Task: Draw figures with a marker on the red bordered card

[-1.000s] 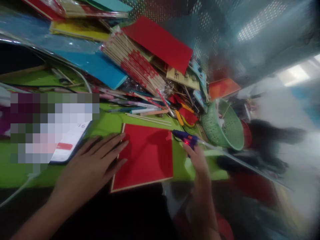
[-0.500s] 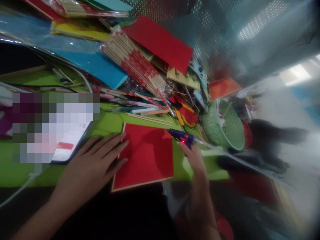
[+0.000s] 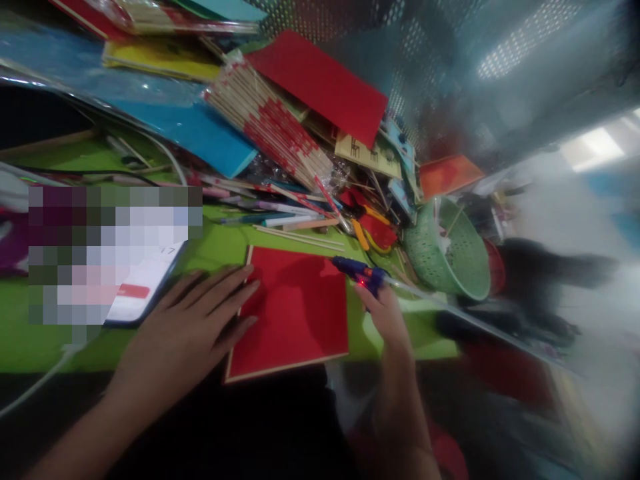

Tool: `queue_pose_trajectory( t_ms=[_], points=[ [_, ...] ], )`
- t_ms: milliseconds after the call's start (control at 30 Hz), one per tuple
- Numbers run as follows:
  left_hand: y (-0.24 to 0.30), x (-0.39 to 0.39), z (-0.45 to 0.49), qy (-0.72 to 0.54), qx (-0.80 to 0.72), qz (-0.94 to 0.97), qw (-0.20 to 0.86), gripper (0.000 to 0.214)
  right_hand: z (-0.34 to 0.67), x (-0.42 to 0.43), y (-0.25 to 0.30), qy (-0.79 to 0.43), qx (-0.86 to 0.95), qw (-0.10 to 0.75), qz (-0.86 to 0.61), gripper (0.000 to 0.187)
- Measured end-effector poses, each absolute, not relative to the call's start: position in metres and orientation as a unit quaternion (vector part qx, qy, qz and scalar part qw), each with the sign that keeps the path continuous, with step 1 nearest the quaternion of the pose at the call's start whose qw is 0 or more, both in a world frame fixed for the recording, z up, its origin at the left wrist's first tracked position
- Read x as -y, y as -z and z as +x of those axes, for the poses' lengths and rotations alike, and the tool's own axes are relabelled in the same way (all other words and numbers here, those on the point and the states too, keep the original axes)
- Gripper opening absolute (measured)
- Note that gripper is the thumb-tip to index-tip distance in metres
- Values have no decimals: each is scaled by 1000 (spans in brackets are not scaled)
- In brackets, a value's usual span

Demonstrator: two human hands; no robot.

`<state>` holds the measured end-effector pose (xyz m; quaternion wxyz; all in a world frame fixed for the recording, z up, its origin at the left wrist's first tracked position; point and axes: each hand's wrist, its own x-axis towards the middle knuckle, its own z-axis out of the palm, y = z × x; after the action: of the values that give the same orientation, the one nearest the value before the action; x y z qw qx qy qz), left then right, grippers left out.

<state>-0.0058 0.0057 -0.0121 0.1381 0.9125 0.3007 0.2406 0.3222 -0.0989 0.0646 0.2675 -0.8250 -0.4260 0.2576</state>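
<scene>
A red card [image 3: 295, 313] lies on the green tabletop in front of me, with pale stick edging along its left and bottom sides. My left hand [image 3: 200, 313] rests over its left edge, fingers stretched out and apart. In my right hand [image 3: 385, 307] is a blue glue gun [image 3: 357, 269], a small red light glowing on it. Its nozzle points left, at the card's upper right corner; I cannot tell whether it touches. A white cord [image 3: 450, 303] trails from the gun to the right. Two thin sticks [image 3: 300, 237] lie just beyond the card.
A phone [image 3: 145, 287], partly blurred out, lies by my left hand. At the right stands a green basket [image 3: 475, 267]. Yellow-handled scissors [image 3: 373, 230], pens [image 3: 290, 219], a packet of bamboo sticks [image 3: 270, 123] and coloured sheets pile up at the back.
The glue gun in my right hand has shifted slightly left, its nozzle now a little further over the card's corner. My left hand stays in place.
</scene>
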Motion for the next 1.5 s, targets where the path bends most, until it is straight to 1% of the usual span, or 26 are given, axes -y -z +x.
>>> queue_pose_trajectory(
  t_ms=[267, 400, 633, 867, 1300, 1500],
  points=[
    [12, -5, -5, -247, -301, 912, 127, 53, 310, 90, -61, -280, 436, 285, -807, 40],
    [13, -4, -5, -243, -299, 914, 130, 52, 306, 85, -59, -269, 459, 273, -802, 37],
    [12, -5, -6, -247, -308, 905, 159, 55, 317, 96, -63, -266, 424, 267, -823, 48],
    [9, -5, -5, -254, -307, 902, 168, 56, 330, 109, -61, -245, 384, 279, -845, 49],
    [13, -6, -7, -238, -301, 911, 154, 58, 340, 117, -60, -227, 360, 298, -855, 48],
    [13, -6, -8, -222, -303, 912, 167, 58, 342, 118, -59, -226, 357, 310, -852, 41]
  ],
)
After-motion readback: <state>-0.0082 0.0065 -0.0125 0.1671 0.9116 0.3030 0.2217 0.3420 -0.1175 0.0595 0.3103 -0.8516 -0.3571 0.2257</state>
